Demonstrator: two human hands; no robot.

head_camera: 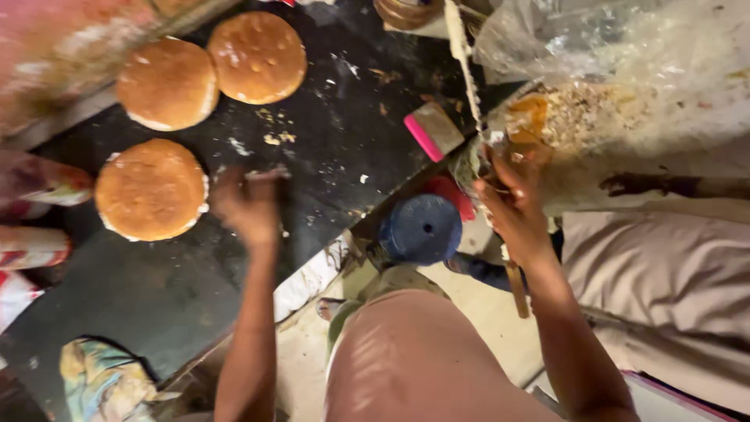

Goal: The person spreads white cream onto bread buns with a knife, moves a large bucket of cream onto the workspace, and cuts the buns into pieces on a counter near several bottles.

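Note:
Three round toasted buns lie on a black griddle (344,156): one (151,190) at the left, two more (167,84) (257,56) farther back. My left hand (250,205), blurred by motion, hovers over the griddle just right of the nearest bun. Its fingers are loosely apart and nothing shows in it. My right hand (512,207) is closed on a long serrated knife (462,55) with a wooden handle, off the griddle's right edge. The blade points away from me, toward the plastic bags.
A pink-ended block (433,131) rests at the griddle's right edge, with a blue round lid (422,228) below it. Crumpled clear plastic bags (562,39) and a crumb-strewn surface (578,117) fill the upper right. Sauce bottles (35,246) stand at left, a patterned cloth (101,379) at bottom left.

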